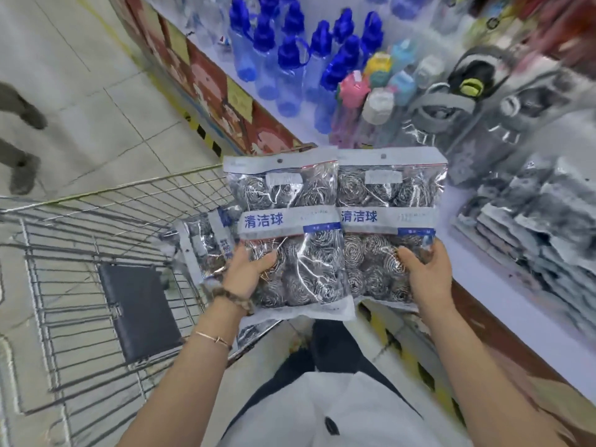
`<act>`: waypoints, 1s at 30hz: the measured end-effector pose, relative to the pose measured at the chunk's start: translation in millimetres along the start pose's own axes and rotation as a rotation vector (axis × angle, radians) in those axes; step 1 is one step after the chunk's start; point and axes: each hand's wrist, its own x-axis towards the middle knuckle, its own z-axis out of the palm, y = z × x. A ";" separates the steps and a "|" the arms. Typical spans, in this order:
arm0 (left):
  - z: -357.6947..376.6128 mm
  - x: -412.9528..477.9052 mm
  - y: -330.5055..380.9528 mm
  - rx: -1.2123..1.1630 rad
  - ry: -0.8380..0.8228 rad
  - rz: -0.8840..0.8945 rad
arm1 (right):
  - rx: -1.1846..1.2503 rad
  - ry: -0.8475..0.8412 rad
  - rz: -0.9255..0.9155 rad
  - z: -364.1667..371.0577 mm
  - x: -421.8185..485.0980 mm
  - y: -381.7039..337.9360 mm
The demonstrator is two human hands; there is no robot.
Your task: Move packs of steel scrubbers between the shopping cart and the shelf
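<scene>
Steel-scrubber packs (290,227) (edges touching) beside shelf (503,304)

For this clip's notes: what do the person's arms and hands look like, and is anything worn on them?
Both forearms are bare, with no sleeve in view and no gloves. The left hand has a mottled brown beaded bracelet at the wrist, and a thin metal bangle sits further up that forearm. Nothing worn shows on the right hand or its wrist.
</scene>
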 end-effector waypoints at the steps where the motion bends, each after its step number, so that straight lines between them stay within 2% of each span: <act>1: 7.4 0.1 0.8 0.005 -0.026 -0.003 | 0.020 0.029 0.024 -10.8 -5.5 3.3; 6: 54.2 -3.2 0.7 0.013 -0.149 -0.062 | 0.119 0.177 0.065 -68.7 -33.1 19.6; 13: 144.8 -34.5 6.9 0.080 -0.323 0.017 | 0.257 0.390 0.105 -150.4 -64.6 52.5; 17: 210.9 -70.0 3.6 0.128 -0.401 0.094 | 0.322 0.496 0.123 -210.2 -85.2 79.7; 30: 436.7 -228.1 -57.0 0.294 -0.664 0.145 | 0.365 0.834 0.208 -436.2 -173.5 200.0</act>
